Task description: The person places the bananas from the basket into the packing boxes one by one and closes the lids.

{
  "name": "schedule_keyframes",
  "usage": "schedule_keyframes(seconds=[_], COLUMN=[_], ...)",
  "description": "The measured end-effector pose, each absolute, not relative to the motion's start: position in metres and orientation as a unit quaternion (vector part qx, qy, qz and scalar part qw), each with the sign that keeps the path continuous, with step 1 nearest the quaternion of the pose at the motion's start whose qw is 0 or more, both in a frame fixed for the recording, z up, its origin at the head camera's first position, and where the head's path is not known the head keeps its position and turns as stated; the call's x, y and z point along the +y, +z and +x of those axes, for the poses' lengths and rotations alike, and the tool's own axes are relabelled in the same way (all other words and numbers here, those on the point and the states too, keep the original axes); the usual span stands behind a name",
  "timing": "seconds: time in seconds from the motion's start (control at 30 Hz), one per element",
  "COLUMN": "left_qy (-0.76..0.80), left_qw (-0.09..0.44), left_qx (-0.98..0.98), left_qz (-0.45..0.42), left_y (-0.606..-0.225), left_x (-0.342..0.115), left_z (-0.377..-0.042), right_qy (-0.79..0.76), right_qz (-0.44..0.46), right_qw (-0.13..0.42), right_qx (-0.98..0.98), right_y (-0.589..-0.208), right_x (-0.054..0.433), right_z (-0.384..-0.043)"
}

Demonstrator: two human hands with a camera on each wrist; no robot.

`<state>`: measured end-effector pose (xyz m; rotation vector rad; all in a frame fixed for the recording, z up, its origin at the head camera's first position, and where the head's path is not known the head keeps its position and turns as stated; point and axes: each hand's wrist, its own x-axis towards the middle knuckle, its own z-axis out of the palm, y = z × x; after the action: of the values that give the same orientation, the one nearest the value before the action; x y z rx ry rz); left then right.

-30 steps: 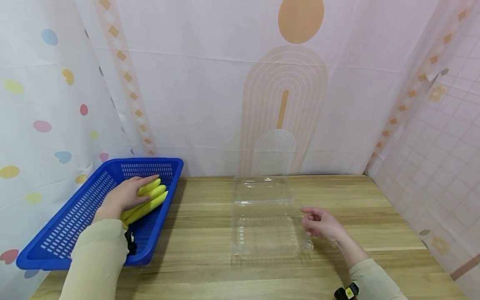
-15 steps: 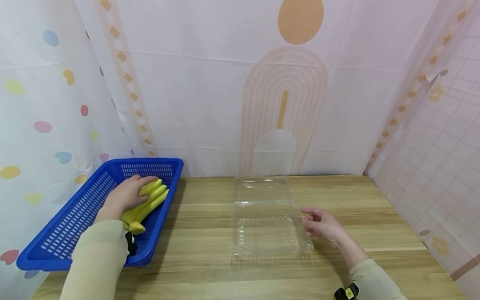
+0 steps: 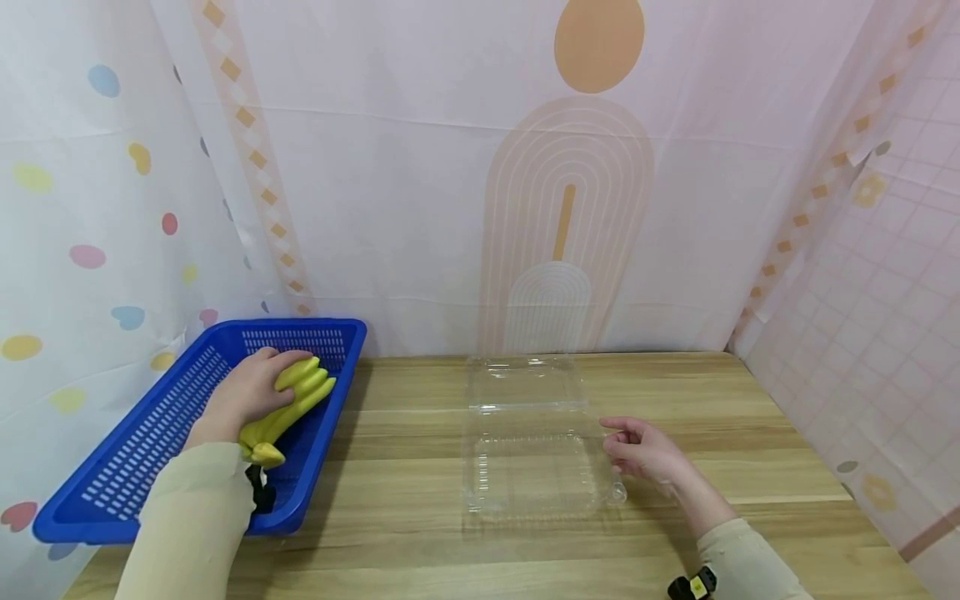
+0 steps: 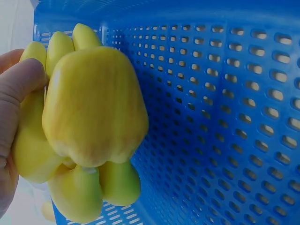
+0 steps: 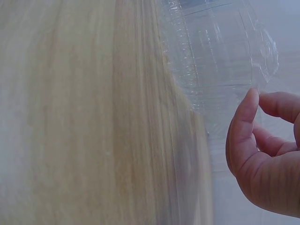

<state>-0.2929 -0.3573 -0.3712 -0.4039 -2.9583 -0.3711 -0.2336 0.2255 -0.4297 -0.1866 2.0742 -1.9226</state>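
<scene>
In the head view, my left hand grips a bunch of yellow bananas inside a blue plastic basket. The left wrist view shows the thumb pressed on one banana, with the thick stem end towards the camera; most of the other fingers are hidden. On the table lies a clear hinged plastic container, lid laid back and nothing inside. My right hand holds its right edge. In the right wrist view, thumb and forefinger of the right hand meet at the container's rim.
The wooden table runs between the basket and the right side. A patterned curtain hangs along the back and both sides. A black wrist strap device sits at the right sleeve.
The bananas have tilted a little in my left hand, and their stem end has come into view. My right hand and the container have stayed in place.
</scene>
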Motion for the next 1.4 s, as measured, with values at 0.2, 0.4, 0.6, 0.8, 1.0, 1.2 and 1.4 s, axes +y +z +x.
schedule_keyframes(seconds=[0.2,0.4,0.6,0.8,1.0,1.2,1.4], left_qy=[-0.139,-0.138,-0.136,-0.14,-0.149,-0.16,-0.16], left_qw=[0.081,0.094,0.097,0.111,0.135,0.154,0.188], left_qx=[-0.978,-0.977,-0.977,-0.975,-0.971,-0.968,-0.96], left_qz=[-0.131,-0.135,-0.132,-0.133,-0.126,-0.117,-0.132], left_y=[-0.369,-0.367,-0.366,-0.363,-0.358,-0.351,-0.343], left_x=[-0.357,-0.359,-0.359,-0.358,-0.358,-0.356,-0.353], left_z=[-0.293,-0.294,-0.293,-0.289,-0.287,-0.285,-0.283], right_qy=[-0.67,-0.672,-0.673,-0.676,-0.674,-0.673,-0.672], right_qz=[-0.067,-0.068,-0.068,-0.07,-0.065,-0.06,-0.069], right_qw=[0.155,0.153,0.154,0.156,0.157,0.156,0.153], right_qx=[0.723,0.722,0.72,0.717,0.719,0.72,0.722], right_y=[-0.429,-0.428,-0.428,-0.428,-0.427,-0.428,-0.428], right_x=[0.225,0.223,0.223,0.222,0.221,0.222,0.222], right_z=[-0.233,-0.234,-0.235,-0.234,-0.233,-0.233,-0.234])
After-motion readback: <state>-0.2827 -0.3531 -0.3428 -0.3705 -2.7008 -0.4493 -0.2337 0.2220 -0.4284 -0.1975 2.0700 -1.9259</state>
